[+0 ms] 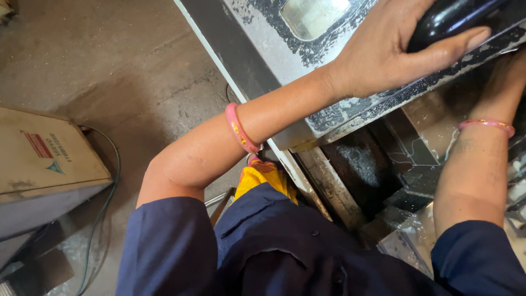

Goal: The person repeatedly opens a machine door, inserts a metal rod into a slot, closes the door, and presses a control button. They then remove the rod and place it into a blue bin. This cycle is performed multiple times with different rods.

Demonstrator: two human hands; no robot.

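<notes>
Gripping firmly, the left hand (383, 52) wraps a black rounded handle (446, 19) on the grey machine door (285, 60), seemingly mid-slide, while the right hand (507, 82) reaches into the machine, its grip hidden; next needs a steady pull.

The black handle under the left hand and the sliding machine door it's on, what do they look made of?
The black handle, gripped by the left hand, looks like glossy moulded plastic, judging by its smooth sheen. The machine door appears to be grey-painted sheet metal; its paint is chipped and flecked with shavings.
</notes>
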